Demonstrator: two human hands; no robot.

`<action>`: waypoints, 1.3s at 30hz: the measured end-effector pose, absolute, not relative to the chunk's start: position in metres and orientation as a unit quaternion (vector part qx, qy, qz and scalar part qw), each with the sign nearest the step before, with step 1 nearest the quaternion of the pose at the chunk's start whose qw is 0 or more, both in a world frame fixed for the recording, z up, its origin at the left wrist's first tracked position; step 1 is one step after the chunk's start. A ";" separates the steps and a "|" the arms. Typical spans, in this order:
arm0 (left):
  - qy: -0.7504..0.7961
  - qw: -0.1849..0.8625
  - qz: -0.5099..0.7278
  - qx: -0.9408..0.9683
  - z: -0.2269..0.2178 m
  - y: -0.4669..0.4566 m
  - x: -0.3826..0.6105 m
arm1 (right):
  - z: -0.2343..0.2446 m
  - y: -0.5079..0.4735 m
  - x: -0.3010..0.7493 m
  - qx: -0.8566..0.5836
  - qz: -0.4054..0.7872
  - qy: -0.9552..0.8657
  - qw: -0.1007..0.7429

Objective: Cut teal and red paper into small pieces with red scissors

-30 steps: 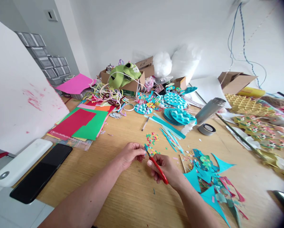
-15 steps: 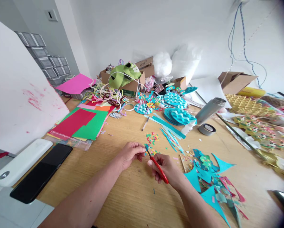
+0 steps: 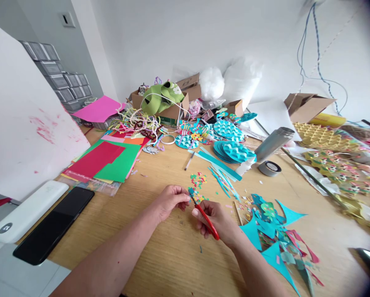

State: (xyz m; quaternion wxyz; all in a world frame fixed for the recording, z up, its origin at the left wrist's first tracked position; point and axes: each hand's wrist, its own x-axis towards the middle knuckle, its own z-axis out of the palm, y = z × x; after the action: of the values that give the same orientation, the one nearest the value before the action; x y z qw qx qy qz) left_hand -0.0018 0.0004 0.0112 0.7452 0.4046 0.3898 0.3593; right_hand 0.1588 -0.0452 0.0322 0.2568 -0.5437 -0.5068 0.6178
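My left hand (image 3: pixel 169 201) pinches a tiny teal paper piece (image 3: pixel 190 191) between thumb and fingertips, just above the wooden table (image 3: pixel 160 255). My right hand (image 3: pixel 217 220) is closed around red-handled scissors (image 3: pixel 206 218), whose blades point up-left and meet the teal piece. A scatter of small coloured paper cut-outs (image 3: pixel 198 180) lies right behind both hands.
Teal paper offcuts (image 3: pixel 270 235) pile up at the right. Red and green sheets (image 3: pixel 109 161), a black phone (image 3: pixel 53 225) and a white power bank (image 3: pixel 27 210) lie at the left. Teal wavy discs (image 3: pixel 233 150), a steel flask (image 3: pixel 273 143), a tape roll (image 3: pixel 269 168) and cardboard boxes (image 3: pixel 172 109) crowd the back.
Hardly anything has moved; the scissors and the left fingers shift only slightly at the teal piece.
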 end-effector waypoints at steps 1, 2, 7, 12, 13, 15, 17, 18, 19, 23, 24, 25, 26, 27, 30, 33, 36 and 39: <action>0.391 0.745 0.359 0.405 0.011 0.000 -0.002 | 0.033 -0.045 0.159 -0.546 0.616 -0.507 0.255; 0.391 0.745 0.358 0.404 0.011 0.000 -0.002 | 0.033 -0.045 0.159 -0.549 0.615 -0.506 0.253; 0.393 0.745 0.363 0.398 0.012 0.000 -0.002 | 0.035 -0.045 0.159 -0.559 0.610 -0.504 0.248; 0.398 0.741 0.365 0.400 0.013 0.000 -0.002 | 0.033 -0.045 0.159 -0.560 0.610 -0.503 0.247; 0.398 0.740 0.366 0.399 0.013 0.000 -0.002 | 0.032 -0.045 0.159 -0.560 0.610 -0.503 0.247; 0.396 0.741 0.367 0.400 0.014 0.000 -0.002 | 0.033 -0.045 0.159 -0.560 0.610 -0.504 0.247; 0.396 0.741 0.367 0.400 0.014 0.000 -0.002 | 0.033 -0.045 0.159 -0.560 0.609 -0.504 0.248; 0.396 0.740 0.366 0.401 0.014 0.000 -0.002 | 0.034 -0.046 0.159 -0.560 0.609 -0.504 0.248; 0.396 0.740 0.366 0.403 0.014 0.000 -0.002 | 0.034 -0.046 0.159 -0.559 0.610 -0.504 0.247; 0.400 0.734 0.367 0.408 0.013 0.000 -0.002 | 0.035 -0.046 0.159 -0.558 0.612 -0.504 0.246; 0.402 0.732 0.367 0.410 0.013 0.000 -0.001 | 0.035 -0.046 0.159 -0.559 0.612 -0.503 0.244; 0.404 0.730 0.367 0.411 0.013 0.000 -0.001 | 0.035 -0.046 0.158 -0.560 0.612 -0.503 0.243; 0.405 0.729 0.367 0.412 0.013 0.000 -0.001 | 0.035 -0.046 0.158 -0.562 0.611 -0.503 0.241; 0.406 0.728 0.367 0.413 0.013 0.000 -0.001 | 0.035 -0.046 0.158 -0.563 0.610 -0.503 0.239; 0.409 0.728 0.368 0.410 0.014 0.000 -0.001 | 0.035 -0.045 0.158 -0.568 0.605 -0.505 0.238; 0.411 0.727 0.368 0.410 0.014 0.000 -0.002 | 0.035 -0.045 0.158 -0.570 0.603 -0.507 0.233; 0.411 0.727 0.367 0.410 0.014 0.000 -0.002 | 0.034 -0.045 0.159 -0.570 0.603 -0.508 0.232; 0.411 0.729 0.368 0.405 0.013 0.001 -0.002 | 0.033 -0.044 0.160 -0.570 0.599 -0.507 0.242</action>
State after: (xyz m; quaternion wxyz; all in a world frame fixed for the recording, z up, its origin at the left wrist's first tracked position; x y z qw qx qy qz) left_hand -0.0022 0.0009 0.0131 0.7292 0.4054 0.4106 0.3678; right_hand 0.1598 -0.0442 0.0330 0.2424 -0.5703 -0.5072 0.5989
